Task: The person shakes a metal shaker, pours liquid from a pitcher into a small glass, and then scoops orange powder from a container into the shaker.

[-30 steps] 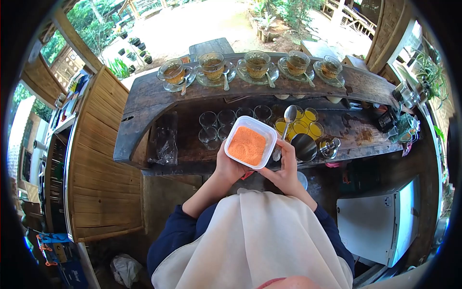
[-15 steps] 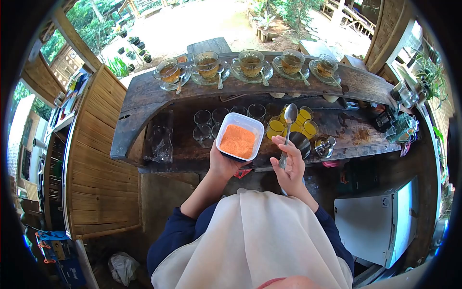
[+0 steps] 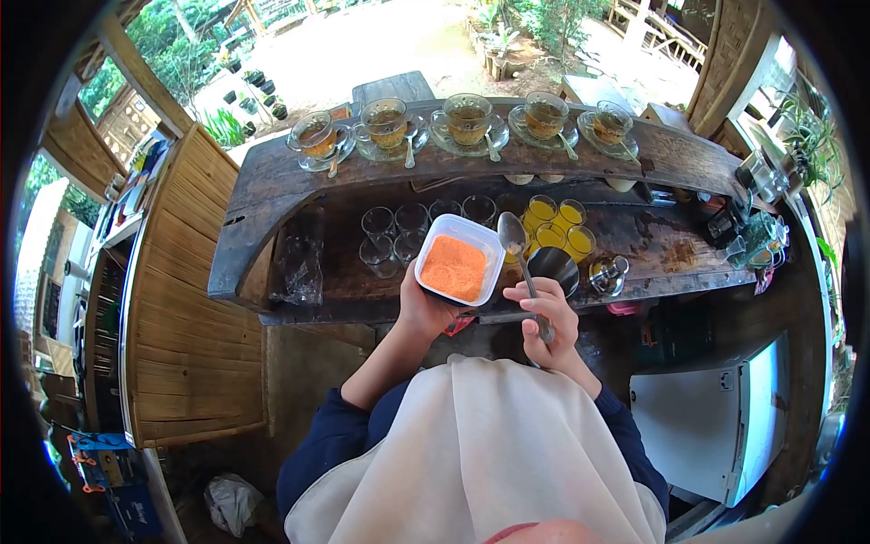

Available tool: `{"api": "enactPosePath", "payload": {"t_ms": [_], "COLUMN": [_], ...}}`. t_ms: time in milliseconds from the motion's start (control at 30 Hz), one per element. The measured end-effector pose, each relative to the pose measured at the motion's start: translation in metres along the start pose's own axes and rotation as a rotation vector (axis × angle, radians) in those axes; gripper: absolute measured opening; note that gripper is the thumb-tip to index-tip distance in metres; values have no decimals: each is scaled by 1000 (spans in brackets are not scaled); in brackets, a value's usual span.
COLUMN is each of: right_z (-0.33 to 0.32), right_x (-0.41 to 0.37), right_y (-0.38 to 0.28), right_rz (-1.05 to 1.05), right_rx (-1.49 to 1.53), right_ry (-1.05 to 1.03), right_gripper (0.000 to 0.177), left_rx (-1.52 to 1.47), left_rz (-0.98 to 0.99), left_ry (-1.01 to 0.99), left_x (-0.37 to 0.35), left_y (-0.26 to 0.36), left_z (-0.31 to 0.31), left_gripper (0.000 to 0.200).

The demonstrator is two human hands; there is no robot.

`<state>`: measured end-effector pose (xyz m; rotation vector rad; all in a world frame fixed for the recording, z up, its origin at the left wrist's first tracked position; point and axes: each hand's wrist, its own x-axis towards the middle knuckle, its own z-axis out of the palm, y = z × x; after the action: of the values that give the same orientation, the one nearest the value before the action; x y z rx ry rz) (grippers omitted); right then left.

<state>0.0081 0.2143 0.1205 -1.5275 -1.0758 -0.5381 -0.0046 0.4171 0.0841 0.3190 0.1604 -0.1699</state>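
Note:
My left hand (image 3: 424,306) is wrapped round a square plastic tub (image 3: 490,247) from its left side and below. Orange powder (image 3: 455,269) fills part of the tub, which is tilted toward me. To the right, my right hand (image 3: 554,317) grips the handle of a metal spoon (image 3: 514,235). The spoon's bowl points up and away, close to the tub's right rim, and looks bare. Behind the spoon stand several glasses of yellow drink (image 3: 580,240), beside a dark round container (image 3: 554,269).
Several empty glasses (image 3: 378,221) stand on the wooden counter (image 3: 675,240) behind the tub. On the raised shelf sit several glass cups of tea (image 3: 468,118) with saucers and spoons. A metal pot (image 3: 608,275) is at the right; a white fridge (image 3: 684,426) stands below.
My right hand has closed round the spoon's handle, and the spoon has tipped left and down toward the tub. The tub has shifted slightly right.

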Motion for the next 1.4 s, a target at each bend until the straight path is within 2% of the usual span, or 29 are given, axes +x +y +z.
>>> {"api": "enactPosePath", "payload": {"t_ms": [67,267,333,500,600,667,967,1033,1067,1133,1200,1267,1367,1400], "right_z": [1,1,3,5,5,5,6,6,6,6,6,4,2,2], "right_x": [2,3,0,-3,-1,-2,-1,-2,-3,-3,0,6,11,13], "right_y": [-3,-2,1,3,3,6,9,10,11,15,17,17,19,18], "right_rz": [-9,-11,-4,19,20,-10,12,36,61,77,93,52,40,38], "right_rx": [-1,9,33,79,92,112,140,164,187,183,181,132,129,132], "right_ry": [-36,-48,-41,-43,-58,-67,-90,-85,-80,-89,-98,-167,-187,-190], "right_gripper": [18,16,16,16,16,32,33,33,32,32,32,22,20,20], "left_rx": [0,5,15,22,71,116,191,-37,-37,248,277,308,333,146], "left_rz": [3,21,36,69,97,120,145,103,106,165,175,187,214,188], "left_ry": [0,12,-97,-60,-51,-34,-12,-304,-303,64,52,39,104,-75], "left_x": [-1,-2,-3,-4,-6,-7,-7,-4,-7,-13,-14,-15,-16,-16], "left_y": [0,-1,-1,-3,-5,-6,-9,-7,-7,-8,-7,-7,-7,-6], "left_z": [3,6,3,2,7,9,0,-2,4,19,16,17,18,13], "left_gripper": [60,54,50,49,50,51,55,56,56,56,56,56,56,48]}}
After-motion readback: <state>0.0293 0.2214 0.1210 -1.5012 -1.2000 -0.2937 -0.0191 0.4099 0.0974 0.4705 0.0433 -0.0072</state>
